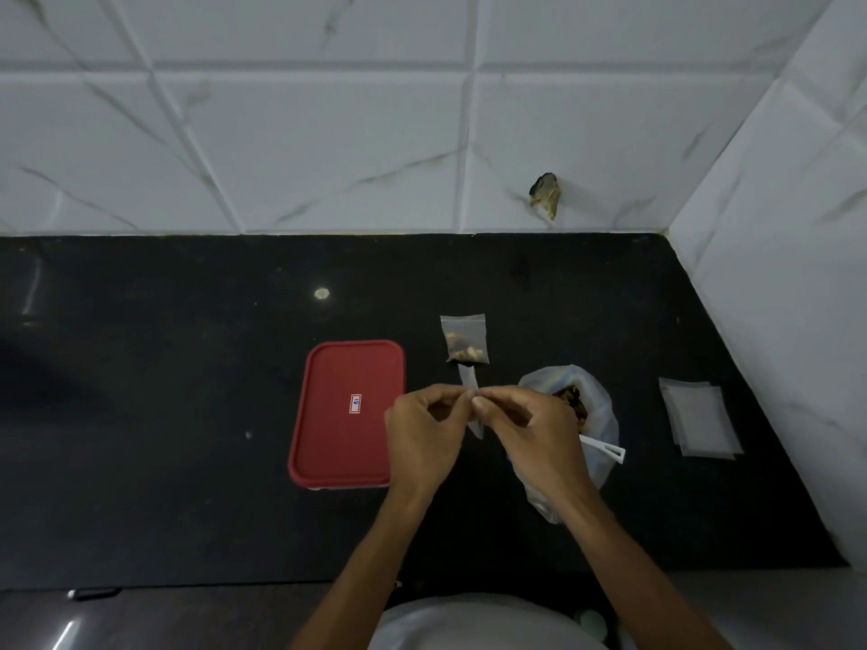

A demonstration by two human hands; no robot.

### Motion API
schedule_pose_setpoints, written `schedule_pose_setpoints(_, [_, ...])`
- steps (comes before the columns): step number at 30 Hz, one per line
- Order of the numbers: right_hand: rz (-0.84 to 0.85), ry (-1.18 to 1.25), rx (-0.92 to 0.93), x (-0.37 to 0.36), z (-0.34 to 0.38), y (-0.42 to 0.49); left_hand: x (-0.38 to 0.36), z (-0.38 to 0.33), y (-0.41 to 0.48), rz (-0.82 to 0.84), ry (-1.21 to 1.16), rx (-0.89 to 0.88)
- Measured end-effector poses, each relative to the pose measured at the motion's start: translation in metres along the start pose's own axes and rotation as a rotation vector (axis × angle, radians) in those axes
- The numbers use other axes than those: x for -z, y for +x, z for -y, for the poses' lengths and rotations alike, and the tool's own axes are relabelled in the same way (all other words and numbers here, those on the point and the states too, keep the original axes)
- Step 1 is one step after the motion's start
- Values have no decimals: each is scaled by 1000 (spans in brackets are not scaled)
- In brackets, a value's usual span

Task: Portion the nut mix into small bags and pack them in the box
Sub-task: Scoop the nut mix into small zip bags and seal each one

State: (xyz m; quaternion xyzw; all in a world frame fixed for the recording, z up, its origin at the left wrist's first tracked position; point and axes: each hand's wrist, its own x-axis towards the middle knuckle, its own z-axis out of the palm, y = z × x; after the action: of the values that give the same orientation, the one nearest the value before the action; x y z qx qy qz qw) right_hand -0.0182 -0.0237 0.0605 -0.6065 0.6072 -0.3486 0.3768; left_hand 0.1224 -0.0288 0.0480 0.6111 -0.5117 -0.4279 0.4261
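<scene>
My left hand (424,433) and my right hand (528,433) meet above the black counter and pinch a small clear bag (470,384) between their fingertips; it looks empty and is seen edge-on. Just beyond it lies a filled small bag (464,340) of nuts. A large plastic bag of nut mix (574,405) stands open under my right hand, with a white scoop handle (607,448) sticking out. The box with a red lid (347,412) sits shut to the left of my hands.
A stack of empty small bags (699,417) lies at the right near the tiled side wall. The black counter (164,415) ends at a tiled back wall with a chipped hole (545,193).
</scene>
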Motion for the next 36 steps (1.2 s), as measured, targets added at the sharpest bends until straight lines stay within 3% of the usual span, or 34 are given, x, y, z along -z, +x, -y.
schedule_pose_setpoints(3, [32, -80, -2, 0, -12, 1, 2, -1, 3, 56, 38, -33])
schedule_pose_setpoints(7, [-109, -253, 110, 4, -1, -1, 0, -4, 4, 38, 99, -64])
schedule_pose_setpoints(15, [-188, -542, 1, 22, 1, 11, -3, -13, 13, -72, 503, -252])
schedule_pose_setpoints(18, [-197, -509, -15, 24, 4, 13, -8, -20, 12, -52, 494, -265])
schedule_pose_setpoints(22, [-90, -391, -57, 22, 2, 12, -13, -24, 10, -11, 524, -287])
schedule_pose_setpoints(27, [-102, -498, -99, 27, 6, 22, -11, -27, 16, 7, 743, -288])
schedule_pose_setpoints(31, [-114, -414, -103, 39, 14, 26, -6, -25, 18, -36, 611, -343])
schedule_pose_setpoints(33, [-148, -307, -81, 45, 16, 23, -5, -22, 18, -64, 375, -311])
schedule_pose_setpoints(36, [-136, -207, -98, 55, 19, 22, -9, -15, 19, -3, -67, -76])
